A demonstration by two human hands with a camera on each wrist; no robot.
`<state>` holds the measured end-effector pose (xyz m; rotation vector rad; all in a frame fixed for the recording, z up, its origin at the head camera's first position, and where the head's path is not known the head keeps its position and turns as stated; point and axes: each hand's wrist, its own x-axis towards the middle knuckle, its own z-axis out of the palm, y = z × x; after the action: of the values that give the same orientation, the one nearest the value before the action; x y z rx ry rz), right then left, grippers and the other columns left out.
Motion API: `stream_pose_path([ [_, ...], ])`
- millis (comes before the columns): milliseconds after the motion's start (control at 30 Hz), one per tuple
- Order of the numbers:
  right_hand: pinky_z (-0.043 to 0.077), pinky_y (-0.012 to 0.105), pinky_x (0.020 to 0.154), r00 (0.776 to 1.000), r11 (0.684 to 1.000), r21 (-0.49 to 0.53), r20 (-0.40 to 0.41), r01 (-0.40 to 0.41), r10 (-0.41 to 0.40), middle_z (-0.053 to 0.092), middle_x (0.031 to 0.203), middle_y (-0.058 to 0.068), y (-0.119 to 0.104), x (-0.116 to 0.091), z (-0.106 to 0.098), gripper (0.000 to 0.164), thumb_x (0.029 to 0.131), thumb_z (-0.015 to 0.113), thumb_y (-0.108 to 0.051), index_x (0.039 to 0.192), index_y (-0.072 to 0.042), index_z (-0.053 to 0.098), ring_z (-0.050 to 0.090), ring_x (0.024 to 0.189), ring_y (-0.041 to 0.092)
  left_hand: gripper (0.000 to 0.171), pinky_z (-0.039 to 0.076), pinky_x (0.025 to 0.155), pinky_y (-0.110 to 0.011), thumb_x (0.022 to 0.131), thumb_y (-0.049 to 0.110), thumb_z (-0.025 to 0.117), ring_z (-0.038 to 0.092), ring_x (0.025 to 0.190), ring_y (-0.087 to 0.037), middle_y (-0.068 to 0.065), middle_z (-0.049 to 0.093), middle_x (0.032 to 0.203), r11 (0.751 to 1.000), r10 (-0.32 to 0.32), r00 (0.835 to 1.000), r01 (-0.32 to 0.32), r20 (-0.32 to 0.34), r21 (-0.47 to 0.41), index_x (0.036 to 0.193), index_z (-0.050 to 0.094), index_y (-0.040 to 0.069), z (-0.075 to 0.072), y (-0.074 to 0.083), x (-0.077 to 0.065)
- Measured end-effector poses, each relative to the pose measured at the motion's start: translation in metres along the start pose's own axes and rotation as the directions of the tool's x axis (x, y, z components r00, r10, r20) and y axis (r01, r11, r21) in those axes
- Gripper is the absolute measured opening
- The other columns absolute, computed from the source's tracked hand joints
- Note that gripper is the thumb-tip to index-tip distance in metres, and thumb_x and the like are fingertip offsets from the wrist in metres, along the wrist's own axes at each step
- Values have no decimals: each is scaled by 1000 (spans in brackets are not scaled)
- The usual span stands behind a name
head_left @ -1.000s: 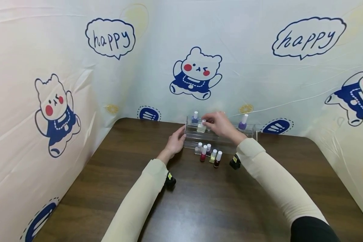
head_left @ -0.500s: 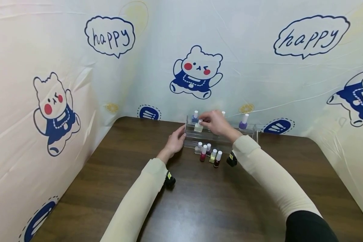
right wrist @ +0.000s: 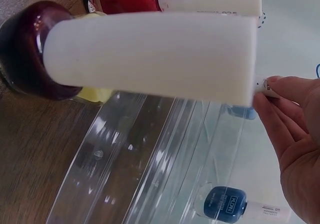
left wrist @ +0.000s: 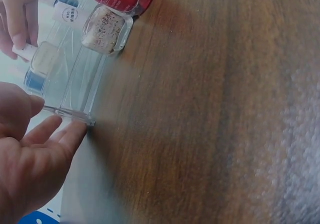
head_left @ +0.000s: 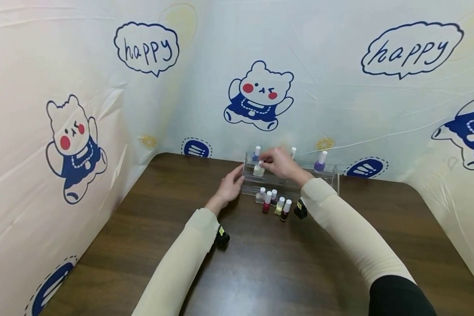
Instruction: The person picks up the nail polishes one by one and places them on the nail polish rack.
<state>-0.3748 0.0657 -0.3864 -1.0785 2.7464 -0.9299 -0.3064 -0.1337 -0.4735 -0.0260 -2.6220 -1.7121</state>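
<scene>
At the left end of a clear acrylic stepped rack (head_left: pixel 292 192), my left hand (head_left: pixel 230 185) grips the end panel between thumb and fingers. My right hand (head_left: pixel 281 164) pinches the white cap of a pale cream nail polish bottle (head_left: pixel 258 170), which stands upright at an upper step near that end. In the left wrist view the cream bottle (left wrist: pixel 45 58) sits beside a blue nail polish bottle (left wrist: pixel 35 82). Behind it in the head view is a blue bottle (head_left: pixel 256 156) on the top step. The right hand partly hides the rack's middle.
A purple bottle (head_left: pixel 319 164) stands on the top step at right; a white cap (head_left: pixel 293 151) shows behind the right hand. Before the rack cluster several bottles: glittery clear (left wrist: pixel 104 30), red (head_left: pixel 266 207), yellow (head_left: pixel 278 208) and dark red (head_left: pixel 285 213). Printed cloth (head_left: pixel 205 87) walls the table.
My right hand has shifted slightly left along the rack with the cream nail polish bottle, uncovering a white cap behind it. The left hand stays at the rack's end.
</scene>
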Motion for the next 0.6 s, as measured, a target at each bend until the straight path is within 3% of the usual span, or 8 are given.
stream_pose_path([
  [200, 60, 36, 86, 1000, 1000, -26, 5, -15, 15, 75, 112, 17, -3, 2, 2, 24, 96, 71, -6, 118, 3, 73, 73, 97, 26, 53, 33, 119, -49, 109, 15, 49, 46, 142, -33, -11, 51, 154, 1000, 6, 1000, -6, 0, -5, 160, 38, 24, -1, 3, -1],
  [433, 60, 37, 88, 1000, 1000, -18, 12, 11, -11, 74, 113, 19, -4, 4, 5, 25, 96, 70, -4, 120, 5, 72, 73, 99, 28, 52, 32, 119, -48, 108, 11, 51, 47, 141, -32, -11, 57, 149, 998, 63, 998, -62, -25, 28, 158, 42, 20, 0, 0, -1],
  [600, 60, 38, 88, 999, 999, -35, 24, 24, -23, 74, 113, 18, -2, 5, 9, 23, 96, 71, -5, 118, 3, 74, 73, 99, 27, 52, 31, 120, -48, 108, 12, 50, 45, 142, -32, -11, 55, 151, 999, 48, 999, -47, -18, 23, 159, 41, 21, 0, 0, -1],
])
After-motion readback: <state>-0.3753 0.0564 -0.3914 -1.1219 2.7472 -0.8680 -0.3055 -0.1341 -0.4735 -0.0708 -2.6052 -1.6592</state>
